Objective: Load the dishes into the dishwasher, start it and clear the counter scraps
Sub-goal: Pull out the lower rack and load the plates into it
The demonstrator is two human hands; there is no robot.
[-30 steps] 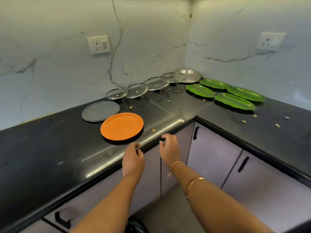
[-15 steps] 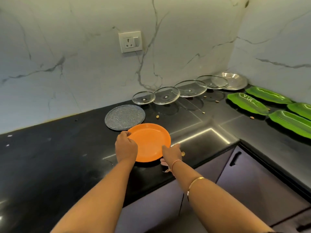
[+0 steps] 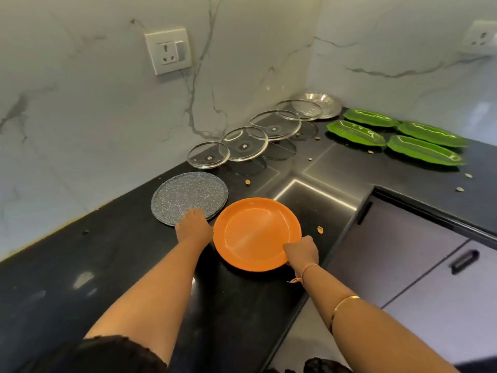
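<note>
— Plates first. Where is the orange plate?

— At the near edge of the black counter, just right of a grey speckled plate. Their rims look to meet or overlap; I cannot tell which.

— And the hands?

— The right hand has its fingers curled over the orange plate's near right rim, gripping it. The left hand reaches past the orange plate's left side, its fingertips on the near edge of the grey plate. Whether they clasp that rim or only rest on it, I cannot tell from behind the knuckles.

— Is the orange plate off the counter?

— Hard to say; a dark shadow lies under its near side.

— What else is out?

— Four glass lids overlap in a row along the far wall, ending at a steel plate in the corner. Four green leaf-shaped trays sit on the right-hand run of counter. Small scraps are scattered about, one just beside the right hand.
</note>
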